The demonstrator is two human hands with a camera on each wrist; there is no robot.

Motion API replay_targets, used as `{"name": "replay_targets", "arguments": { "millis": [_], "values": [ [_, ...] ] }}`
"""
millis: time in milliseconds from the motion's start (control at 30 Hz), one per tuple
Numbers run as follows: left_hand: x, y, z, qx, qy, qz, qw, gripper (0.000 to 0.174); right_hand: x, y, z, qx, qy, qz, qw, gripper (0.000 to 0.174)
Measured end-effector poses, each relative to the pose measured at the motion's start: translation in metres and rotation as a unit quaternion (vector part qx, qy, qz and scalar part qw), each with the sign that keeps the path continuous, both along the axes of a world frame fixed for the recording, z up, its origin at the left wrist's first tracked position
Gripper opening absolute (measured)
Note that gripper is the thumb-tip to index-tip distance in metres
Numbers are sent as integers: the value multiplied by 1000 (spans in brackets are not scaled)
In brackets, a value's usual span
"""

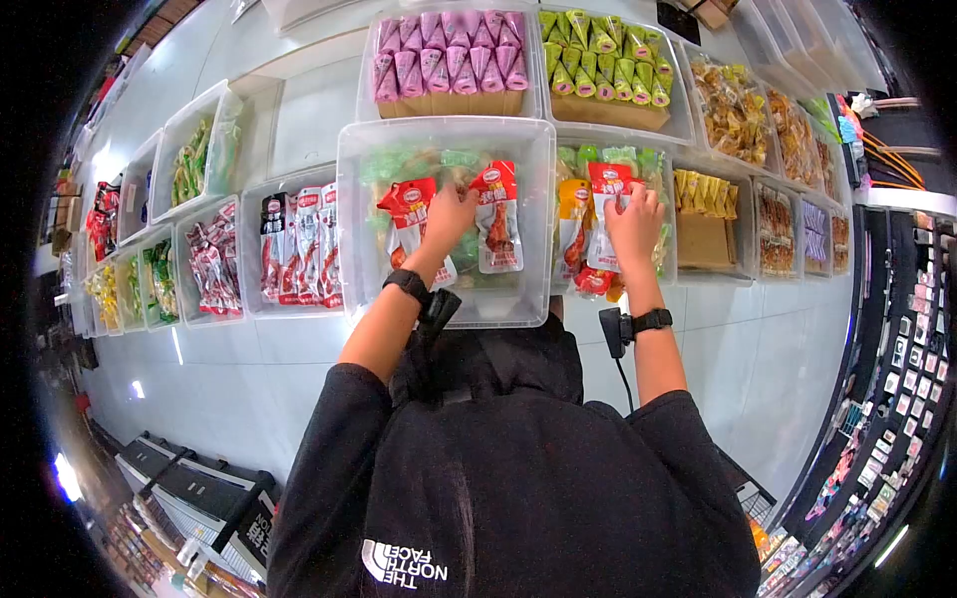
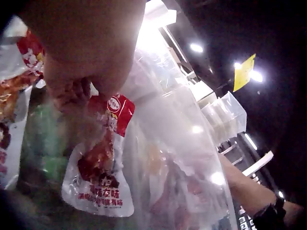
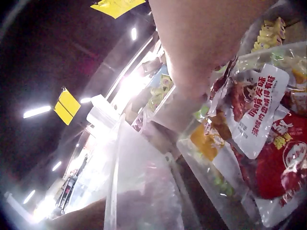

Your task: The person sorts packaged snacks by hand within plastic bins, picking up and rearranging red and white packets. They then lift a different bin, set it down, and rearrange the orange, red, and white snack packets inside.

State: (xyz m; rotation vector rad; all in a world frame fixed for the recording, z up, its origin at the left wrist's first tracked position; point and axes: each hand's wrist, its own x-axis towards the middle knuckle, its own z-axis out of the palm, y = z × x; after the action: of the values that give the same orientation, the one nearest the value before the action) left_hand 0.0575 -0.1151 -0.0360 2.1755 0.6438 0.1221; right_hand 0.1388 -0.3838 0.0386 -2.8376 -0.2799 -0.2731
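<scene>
My left hand [image 1: 451,219] reaches into the middle clear bin [image 1: 349,199], its curled fingers pinching the upper corner of a red-and-white drumstick packet [image 1: 500,227]. In the left wrist view that packet [image 2: 103,177] hangs down below the fingertips. Another drumstick packet [image 1: 407,209] lies on the left side of the same bin, partly behind the hand, above green-wrapped goods. My right hand [image 1: 635,229] grips a third drumstick packet [image 1: 603,224] over the bin to the right. The right wrist view shows its white end [image 3: 259,110] above more red packets [image 3: 283,167].
Purple cones [image 1: 449,60] and green cones [image 1: 603,65] fill bins behind. A bin of drumstick packets [image 1: 299,239] stands to the left, yellow packs [image 1: 706,194] to the right. Bin rims stand close around both hands. A black-and-white crate [image 1: 204,493] is at lower left.
</scene>
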Motion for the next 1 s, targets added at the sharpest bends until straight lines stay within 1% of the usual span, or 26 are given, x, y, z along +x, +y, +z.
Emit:
{"name": "replay_targets", "arguments": {
  "millis": [33,67,100,133,167,200,233,267,333,367,433,467,533,567,600,633,667,700,733,767,833,867,900,933,967,1000],
  "values": [
    [5,1,-1,5,-2,5,1000,34,-2,-1,3,-1,0,-1,1000,39],
    [9,2,-1,4,-3,4,1000,34,-5,0,7,27,-46,33,998,35],
    [13,3,0,3,-35,-9,999,33,-7,0,12,56,-93,67,992,31],
    [17,3,0,1,-67,-23,998,33,-11,-1,18,55,-94,66,992,31],
    [21,5,2,0,-68,-25,997,33,-19,1,30,104,-93,60,988,28],
    [23,6,5,27,-26,-53,998,32,-26,1,39,151,-93,53,983,26],
    [26,6,7,52,17,-81,995,33,-32,1,46,149,-93,51,983,26],
    [28,7,7,50,18,-83,995,33,-39,0,52,169,-83,45,981,24],
    [33,12,7,-35,0,-132,991,31,-52,0,56,187,-73,35,979,22],
    [35,12,7,-35,-1,-135,990,31,-59,0,57,199,-66,40,977,21],
    [36,12,7,14,-20,-210,977,28,-69,4,60,209,-60,46,975,20],
    [34,10,12,13,-19,-212,977,28,-74,6,64,219,-60,57,972,20],
    [29,8,22,10,-97,-248,964,23,-83,13,69,231,-62,66,969,19],
    [24,6,36,11,-97,-252,963,23,-88,16,71,273,-33,63,959,20],
    [16,4,55,-48,-78,-244,966,22,-93,21,73,315,-4,59,947,21],
    [8,3,74,-107,-59,-235,964,21,-97,29,77,318,-6,54,947,21],
    [1,5,90,-104,-58,-241,963,21,-101,39,83,346,29,77,935,23],
    [-5,7,105,-116,-92,-246,958,19,-104,50,91,374,64,100,920,25],
    [-10,10,119,-128,-127,-250,951,18,-105,60,99,387,63,141,909,36],
    [-15,14,134,-127,-126,-254,950,18,-106,71,98,388,61,138,909,36],
    [-24,23,166,-211,-111,-238,942,14,-106,89,96,346,51,214,912,45],
    [-29,26,182,-257,-92,-229,934,13,-109,96,97,348,50,216,911,45],
    [-33,29,188,-253,-94,-227,936,13,-111,103,97,448,224,229,835,48],
    [-37,32,193,-254,-109,-230,933,7,-113,108,97,525,390,233,719,51],
    [-42,36,198,-254,-123,-231,931,5,-115,112,96,525,393,240,716,51],
    [-47,37,206,-252,-103,-208,939,5,-117,113,94,515,427,248,701,50]
  ]
}}
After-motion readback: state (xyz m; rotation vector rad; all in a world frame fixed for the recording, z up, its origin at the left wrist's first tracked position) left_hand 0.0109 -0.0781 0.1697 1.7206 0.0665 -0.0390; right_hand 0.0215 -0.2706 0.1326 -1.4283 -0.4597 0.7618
